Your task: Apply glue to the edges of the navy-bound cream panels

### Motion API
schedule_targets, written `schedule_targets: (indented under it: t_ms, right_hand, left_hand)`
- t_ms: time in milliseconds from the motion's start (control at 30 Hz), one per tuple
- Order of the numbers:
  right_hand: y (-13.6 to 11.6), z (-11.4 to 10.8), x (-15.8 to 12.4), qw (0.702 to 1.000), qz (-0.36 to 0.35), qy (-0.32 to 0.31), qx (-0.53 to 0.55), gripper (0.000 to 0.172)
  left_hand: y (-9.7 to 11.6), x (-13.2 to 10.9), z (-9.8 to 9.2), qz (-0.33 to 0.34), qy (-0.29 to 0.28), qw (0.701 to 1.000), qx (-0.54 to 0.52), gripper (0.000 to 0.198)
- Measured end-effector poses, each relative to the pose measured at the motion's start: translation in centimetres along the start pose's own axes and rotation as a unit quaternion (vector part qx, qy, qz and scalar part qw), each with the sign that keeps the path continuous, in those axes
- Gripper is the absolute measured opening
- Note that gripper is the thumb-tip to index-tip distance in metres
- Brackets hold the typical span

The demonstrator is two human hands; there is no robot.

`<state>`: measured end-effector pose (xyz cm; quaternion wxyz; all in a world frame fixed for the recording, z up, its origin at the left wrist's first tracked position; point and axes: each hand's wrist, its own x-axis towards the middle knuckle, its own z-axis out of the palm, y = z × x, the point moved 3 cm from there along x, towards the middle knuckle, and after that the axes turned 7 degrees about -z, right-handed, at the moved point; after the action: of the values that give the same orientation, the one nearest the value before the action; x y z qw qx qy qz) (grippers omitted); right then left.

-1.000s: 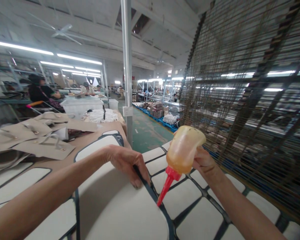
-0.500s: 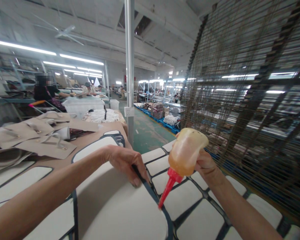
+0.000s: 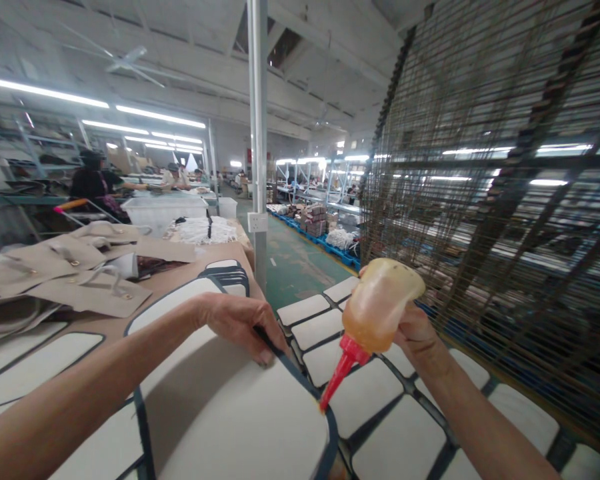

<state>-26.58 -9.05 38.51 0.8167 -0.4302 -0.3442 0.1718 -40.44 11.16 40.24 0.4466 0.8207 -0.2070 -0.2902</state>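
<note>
My left hand (image 3: 245, 325) grips the far edge of a large white panel with a dark blue border (image 3: 240, 413), fingers closed over the rim. The panel is raised and bent above other pieces. In my right hand (image 3: 414, 327) is a squeeze bottle (image 3: 375, 303), tipped nozzle down, with amber liquid gathered toward its neck. Its red nozzle (image 3: 337, 377) points at the panel's right border, and the tip touches or nearly touches the edge there. Beneath and to the right lie several smaller white dark-edged panels (image 3: 365, 393) in rows.
Beige bag pieces with handles (image 3: 90, 290) lie on the brown table surface (image 3: 180, 263) at left. A metal post with a socket (image 3: 258, 223) rises ahead. Wire racks (image 3: 480, 167) stand close on the right. A person in dark clothing (image 3: 93, 183) is at the far left, behind a white bin (image 3: 165, 208).
The nozzle tip has travelled along the panel's right border toward its near corner. The panel has shifted slightly left and up in view. Both hands keep their holds.
</note>
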Motion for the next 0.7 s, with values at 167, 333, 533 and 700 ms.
schedule_targets:
  t_ms: [167,333,533,700]
  right_hand:
    - [0.0,-0.9,-0.3,1.000,0.000,0.031,0.003,0.048]
    - [0.1,-1.8,-0.7,0.998,-0.051,0.036,-0.023,0.051]
    - [0.2,-1.9,-1.6,0.988,-0.127,0.058,-0.073,0.058]
    - [1.0,-1.7,-2.0,0.979,-0.152,0.101,-0.090,0.070]
  left_hand:
    - [-0.3,-0.7,-0.3,-0.005,0.020,1.000,0.004,0.037]
    - [-1.0,-1.6,-0.7,-0.018,0.031,0.999,0.003,0.041]
    - [-2.5,-2.7,-1.4,-0.007,0.082,0.996,0.025,0.041]
    - [-4.3,-3.5,-1.7,-0.025,0.121,0.992,-0.010,0.034]
